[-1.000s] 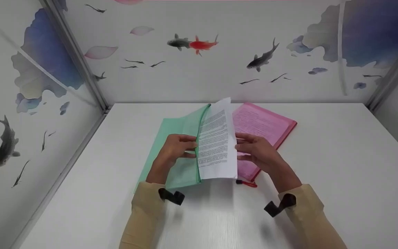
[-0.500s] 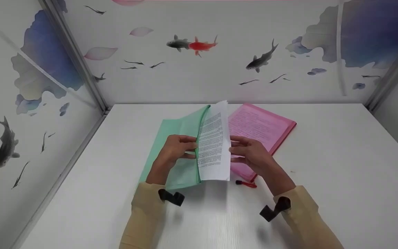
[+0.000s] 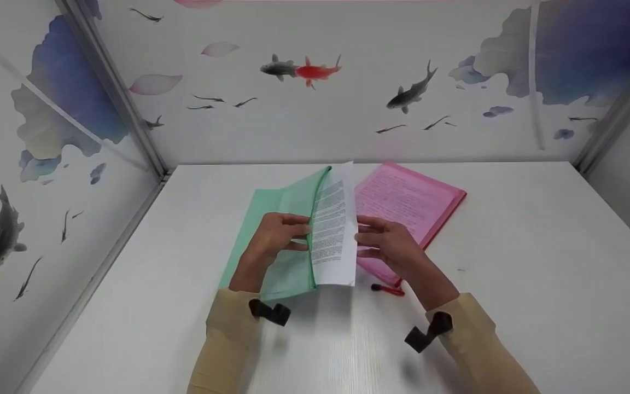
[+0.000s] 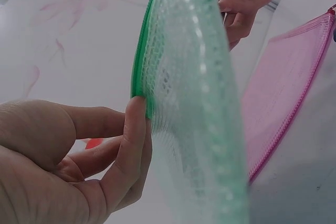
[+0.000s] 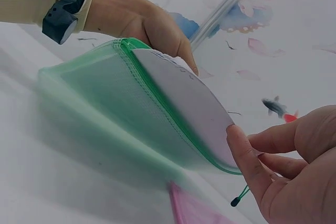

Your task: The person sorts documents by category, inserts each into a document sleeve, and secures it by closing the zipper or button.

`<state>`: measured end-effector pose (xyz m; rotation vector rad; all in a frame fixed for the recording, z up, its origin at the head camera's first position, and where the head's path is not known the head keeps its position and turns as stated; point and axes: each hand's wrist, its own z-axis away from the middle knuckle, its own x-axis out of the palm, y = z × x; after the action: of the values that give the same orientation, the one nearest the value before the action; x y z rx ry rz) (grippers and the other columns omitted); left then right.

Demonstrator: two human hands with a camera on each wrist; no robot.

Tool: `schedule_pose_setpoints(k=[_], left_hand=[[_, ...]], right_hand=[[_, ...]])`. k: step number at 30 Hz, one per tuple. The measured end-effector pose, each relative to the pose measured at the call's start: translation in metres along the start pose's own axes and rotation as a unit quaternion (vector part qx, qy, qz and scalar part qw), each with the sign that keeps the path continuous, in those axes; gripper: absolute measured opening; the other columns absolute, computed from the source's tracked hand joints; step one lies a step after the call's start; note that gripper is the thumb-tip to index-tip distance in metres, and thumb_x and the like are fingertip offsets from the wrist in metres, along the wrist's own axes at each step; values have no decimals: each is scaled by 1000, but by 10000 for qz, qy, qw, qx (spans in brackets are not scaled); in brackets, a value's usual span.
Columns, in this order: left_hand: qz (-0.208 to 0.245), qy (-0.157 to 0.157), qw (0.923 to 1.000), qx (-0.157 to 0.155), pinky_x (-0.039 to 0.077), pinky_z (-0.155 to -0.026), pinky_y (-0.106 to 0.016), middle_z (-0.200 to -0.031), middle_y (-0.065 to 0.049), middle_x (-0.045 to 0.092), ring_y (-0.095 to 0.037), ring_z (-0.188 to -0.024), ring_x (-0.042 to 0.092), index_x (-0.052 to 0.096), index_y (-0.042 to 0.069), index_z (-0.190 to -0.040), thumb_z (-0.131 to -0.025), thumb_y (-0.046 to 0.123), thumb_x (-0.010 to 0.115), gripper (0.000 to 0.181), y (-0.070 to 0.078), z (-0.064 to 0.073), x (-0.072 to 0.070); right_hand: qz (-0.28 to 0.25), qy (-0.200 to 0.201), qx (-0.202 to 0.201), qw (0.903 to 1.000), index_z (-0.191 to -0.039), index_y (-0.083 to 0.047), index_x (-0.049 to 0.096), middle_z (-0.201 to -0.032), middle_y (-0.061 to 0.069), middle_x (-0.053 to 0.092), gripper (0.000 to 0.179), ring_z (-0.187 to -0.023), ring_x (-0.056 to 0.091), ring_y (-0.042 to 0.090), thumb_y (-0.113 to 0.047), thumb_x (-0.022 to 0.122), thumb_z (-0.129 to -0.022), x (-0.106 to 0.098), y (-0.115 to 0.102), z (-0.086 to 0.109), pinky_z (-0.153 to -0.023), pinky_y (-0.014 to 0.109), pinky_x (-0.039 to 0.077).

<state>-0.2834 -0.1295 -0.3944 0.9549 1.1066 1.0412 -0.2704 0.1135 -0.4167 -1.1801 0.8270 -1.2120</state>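
A green mesh zipper pouch (image 3: 285,273) is lifted off the table at its right side, where my left hand (image 3: 271,235) pinches the zipper edge. Printed paper sheets (image 3: 332,235) stick partly out of the pouch's mouth. My right hand (image 3: 391,243) pinches their outer edge between thumb and fingers. In the right wrist view the paper (image 5: 184,98) bows inside the green zipper line, and a green zipper pull (image 5: 237,200) dangles below. From the left wrist view, my left thumb and fingers (image 4: 135,145) grip the green zipper (image 4: 137,72).
A pink zipper pouch (image 3: 419,202) with written pages inside lies on the white table (image 3: 539,262), behind and right of the green one. Its red zipper pull (image 3: 389,289) rests near the front corner. White walls printed with fish enclose the table.
My right hand has moved left, and the paper has slid farther into the green pouch, so less of it shows. The left hand keeps its grip on the zipper edge.
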Motion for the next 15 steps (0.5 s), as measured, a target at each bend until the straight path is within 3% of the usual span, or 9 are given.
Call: schedule_pose_setpoints(k=[15], left_hand=[[-48,9,10000,19,63,-74,-32,-115,-18,71,-21,-93,73,68,-1,-124,-93,8,67,32,2,2,0]], right_hand=[[222,73,55,9997,-145,-16,53,-139,10,62,50,-113,70,27,-13,65,-97,13,-2,-1,-93,35,60]])
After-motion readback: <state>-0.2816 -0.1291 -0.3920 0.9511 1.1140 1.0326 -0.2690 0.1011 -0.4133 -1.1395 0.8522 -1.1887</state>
